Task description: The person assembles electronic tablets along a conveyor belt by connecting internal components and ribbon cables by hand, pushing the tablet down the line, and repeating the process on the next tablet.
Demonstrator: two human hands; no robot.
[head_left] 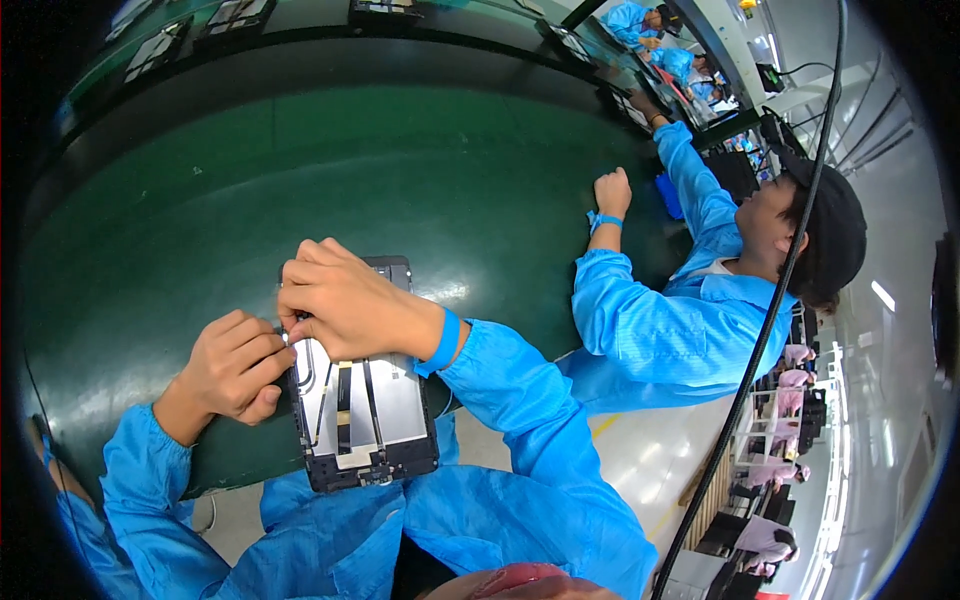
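Observation:
An opened tablet body (pixel 405 408) with a black frame and a silver inner plate lies at the green table's near edge. Dark ribbon cables and yellowish strips run along its plate. My left hand (pixel 235 367) is closed at the tablet's left edge, thumb and fingertips together. Across the tablet's upper part lies my right hand (pixel 345 300), fingers curled in a pinch at the same left edge. The fingertips of both hands nearly meet there; whatever they pinch is too small or hidden to make out. A blue band circles my right wrist.
The green table (pixel 190 240) curves away ahead. Along its far side runs a dark raised strip with several opened devices (pixel 238 15) on it. At right, a co-worker (pixel 690 290) in blue reaches toward that strip. A black cable (pixel 765 330) hangs across the right side.

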